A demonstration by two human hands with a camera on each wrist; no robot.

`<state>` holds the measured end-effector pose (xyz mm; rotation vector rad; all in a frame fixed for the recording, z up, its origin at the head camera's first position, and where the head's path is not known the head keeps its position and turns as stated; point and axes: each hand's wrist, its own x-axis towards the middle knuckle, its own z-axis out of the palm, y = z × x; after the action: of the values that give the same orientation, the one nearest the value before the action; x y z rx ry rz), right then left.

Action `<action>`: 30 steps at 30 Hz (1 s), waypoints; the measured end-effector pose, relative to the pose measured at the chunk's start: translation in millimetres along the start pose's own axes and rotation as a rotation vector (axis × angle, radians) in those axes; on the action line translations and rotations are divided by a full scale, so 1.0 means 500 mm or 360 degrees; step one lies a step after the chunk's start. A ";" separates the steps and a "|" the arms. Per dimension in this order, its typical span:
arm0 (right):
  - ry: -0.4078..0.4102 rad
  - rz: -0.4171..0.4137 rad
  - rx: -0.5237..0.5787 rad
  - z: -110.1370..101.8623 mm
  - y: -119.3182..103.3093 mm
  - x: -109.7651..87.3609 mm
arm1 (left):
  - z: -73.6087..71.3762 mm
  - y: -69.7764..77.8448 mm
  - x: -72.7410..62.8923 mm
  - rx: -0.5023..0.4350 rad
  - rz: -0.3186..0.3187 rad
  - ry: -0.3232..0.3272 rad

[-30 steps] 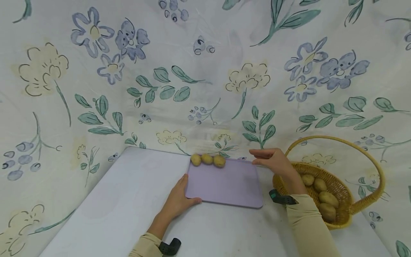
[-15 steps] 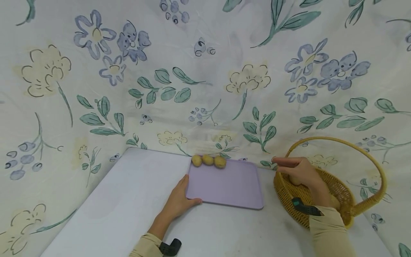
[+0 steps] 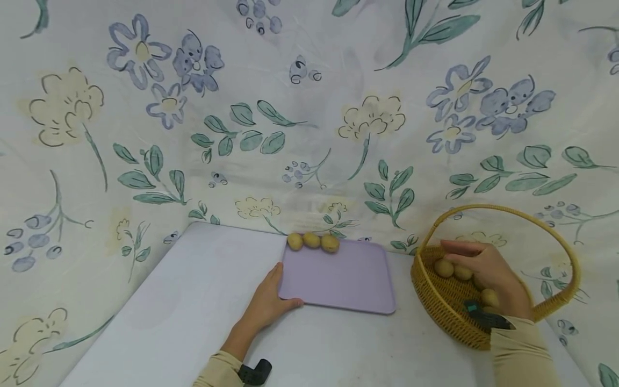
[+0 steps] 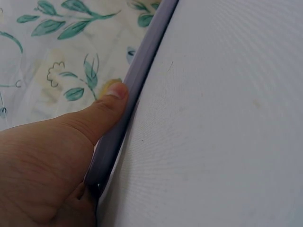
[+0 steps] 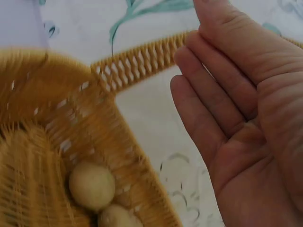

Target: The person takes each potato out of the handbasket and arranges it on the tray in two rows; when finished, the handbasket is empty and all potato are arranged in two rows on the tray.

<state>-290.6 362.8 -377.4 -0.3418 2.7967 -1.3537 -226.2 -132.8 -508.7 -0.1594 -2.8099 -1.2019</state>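
Observation:
A lilac tray (image 3: 340,277) lies on the white table with three potatoes (image 3: 312,240) in a row along its back left edge. My left hand (image 3: 266,301) holds the tray's front left corner, fingers along the side and thumb along the front edge. In the left wrist view the thumb (image 4: 111,101) presses on the tray's rim (image 4: 142,71); the other fingers are hidden there. Over the wicker basket (image 3: 427,303) at the right is my right hand (image 3: 498,271), fingers loosely bent and palm bare in the right wrist view. Several potatoes (image 5: 92,185) lie in the basket, partly covered by that hand in the head view.
The basket's tall arched handle (image 3: 527,217) rises over its right side. A floral cloth (image 3: 319,161) hangs behind the white table (image 3: 184,301). Bare table surface shows left of the tray and in front of it.
My right hand has moved right, from beside the tray's back right corner to over the basket. The left hand, the tray and its three potatoes have stayed in place.

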 end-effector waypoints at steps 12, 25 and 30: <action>0.0025 0.0142 0.0000 -0.004 0.041 0.007 | -0.002 0.000 -0.002 -0.0038 -0.0030 -0.0010; 0.0042 0.0209 -0.0091 0.002 0.083 0.019 | 0.000 0.002 -0.004 -0.0047 -0.0019 -0.0006; 0.0057 0.0267 -0.0102 0.005 0.090 0.020 | -0.002 0.005 -0.005 -0.0044 -0.0022 0.0004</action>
<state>-308.4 385.9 -413.1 -0.0816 2.8279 -1.2492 -223.3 -131.9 -506.5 -0.1404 -2.7975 -1.2434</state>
